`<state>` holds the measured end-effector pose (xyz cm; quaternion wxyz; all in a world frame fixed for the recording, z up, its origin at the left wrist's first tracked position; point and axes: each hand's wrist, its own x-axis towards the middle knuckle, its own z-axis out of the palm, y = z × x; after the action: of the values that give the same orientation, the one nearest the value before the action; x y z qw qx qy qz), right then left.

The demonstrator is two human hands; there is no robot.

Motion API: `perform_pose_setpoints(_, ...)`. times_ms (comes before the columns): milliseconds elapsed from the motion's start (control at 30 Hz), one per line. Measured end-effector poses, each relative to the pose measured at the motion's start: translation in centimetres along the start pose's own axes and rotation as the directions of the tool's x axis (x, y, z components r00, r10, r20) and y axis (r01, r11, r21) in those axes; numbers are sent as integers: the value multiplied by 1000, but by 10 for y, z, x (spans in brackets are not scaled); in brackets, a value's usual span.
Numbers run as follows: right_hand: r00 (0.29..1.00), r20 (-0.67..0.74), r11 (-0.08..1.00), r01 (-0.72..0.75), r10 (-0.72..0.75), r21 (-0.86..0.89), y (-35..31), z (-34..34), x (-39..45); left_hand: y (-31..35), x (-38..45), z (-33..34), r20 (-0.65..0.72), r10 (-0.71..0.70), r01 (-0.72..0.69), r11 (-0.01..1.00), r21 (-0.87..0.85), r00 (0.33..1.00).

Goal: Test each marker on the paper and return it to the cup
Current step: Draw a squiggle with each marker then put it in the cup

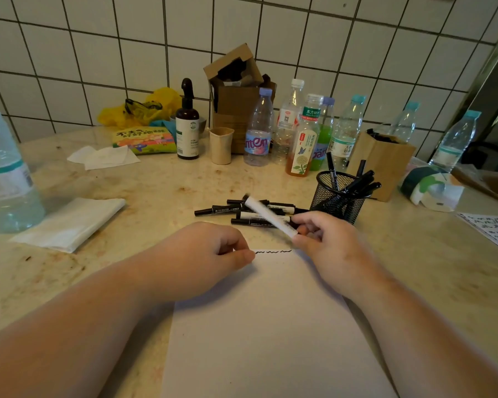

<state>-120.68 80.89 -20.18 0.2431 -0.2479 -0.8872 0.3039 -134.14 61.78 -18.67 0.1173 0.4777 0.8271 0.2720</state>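
At far left a big water bottle (3, 173) stands on the table (144, 193), with a folded tissue (72, 222) just beside it. The left hand (204, 254) rests on the top left corner of the paper (268, 326), fingers curled and thumb pressed to the sheet; it grasps nothing. Along the paper's top edge runs a short row of three black squiggles (273, 251). Above the paper lies a pile of markers (242, 209), their long axes mostly left to right; the count in the pile is hard to tell, since they overlap. The right hand (325, 242) pinches one white marker (270, 216) by its near end. Its long axis slants up and to the left, away from the person, its far end pointing over the pile; it is blurred, so the tip cannot be made out. Right of the pile, just beside the right hand, stands the black mesh cup (339, 201) holding about five dark markers that lean right. Behind, along the tiled wall, stand eight plastic bottles.
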Motion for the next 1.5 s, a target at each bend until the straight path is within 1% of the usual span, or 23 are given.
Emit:
perform_pose_setpoints(67,998,14,963,-56,55,265,-3,-3,-2,0,0,0,2,-2,2,1000,-20,1000)
perform_pose_setpoints(100,996,47,913,-85,72,400,-6,-4,-3,0,0,0,1,2,-2,999,-39,1000)
perform_pose_setpoints(167,988,135,773,-143,76,618,-13,-7,-8,1,0,1,-3,11,-11,996,-92,1000)
perform_pose_setpoints(267,966,254,607,-229,46,761,-23,-9,-12,6,-1,-1,19,25,-22,989,-149,1000)
perform_pose_setpoints(333,950,312,559,-264,10,786,-27,-10,-14,11,-2,-2,44,52,-41,975,-219,998)
perform_pose_setpoints(433,937,346,569,-264,-39,778,-28,-11,-15,16,-2,-2,26,83,-74,970,-233,996)
perform_pose_setpoints(533,949,311,568,-232,-44,790,-28,-10,-15,14,-3,-4,-14,52,-53,978,-200,999)
perform_pose_setpoints(667,966,258,501,-208,-31,840,-29,-10,-16,11,-3,-3,-21,29,-32,985,-172,999)
perform_pose_setpoints(833,959,279,628,-185,-53,756,-31,-10,-19,14,-3,-1,-9,95,-96,994,-47,995)
perform_pose_setpoints(933,961,257,689,-116,-104,715,-31,-13,-19,17,-5,-5,95,131,-131,991,-1,987)
perform_pose_setpoints(967,965,239,672,-103,-113,734,-31,-15,-18,16,-5,-8,147,138,-139,990,-5,979)
perform_pose_setpoints(1000,973,208,617,-101,-103,781,-31,-18,-17,15,-7,-12,193,140,-138,990,-22,971)
perform_pose_setpoints(1033,984,160,525,-99,-72,845,-30,-23,-15,11,-8,-17,223,143,-131,989,-68,964)
perform_pose_setpoints(1067,994,103,435,-82,-25,897,-26,-30,-13,7,-10,-22,225,148,-114,981,-158,963)
perform_pose_setpoints(1100,999,44,388,-51,26,920,-21,-36,-11,2,-10,-27,193,146,-85,953,-291,970)
perform_pose_setpoints(1133,997,2,391,-31,74,920,-17,-40,-8,-1,-10,-31,142,127,-55,904,-424,982)
perform_pose_setpoints(1167,993,-13,420,-39,119,907,-14,-40,-7,-3,-8,-33,91,93,-35,864,-503,991)
perform_pose_setpoints(1200,985,2,461,-82,171,884,-13,-37,-5,-3,-7,-31,50,52,-20,862,-507,997)
perform_pose_setpoints(1233,974,30,506,-143,225,850,-12,-33,-4,0,-5,-28,21,13,-2,895,-446,1000)
perform_pose_setpoints(1300,948,55,628,-251,315,737,-13,-24,-2,6,-2,-19,5,-45,44,965,-259,999)
perform_pose_setpoints(1367,928,19,721,-302,372,624,-11,-20,-1,8,-3,-14,39,-54,57,995,-86,998)
perform_pose_setpoints(1433,917,-21,758,-317,399,570,-7,-19,-1,7,-4,-12,94,-57,49,995,85,994)
perform_pose_setpoints(1500,915,-21,768,-326,404,551,-4,-16,-1,6,-4,-10,124,-66,49,989,141,990)
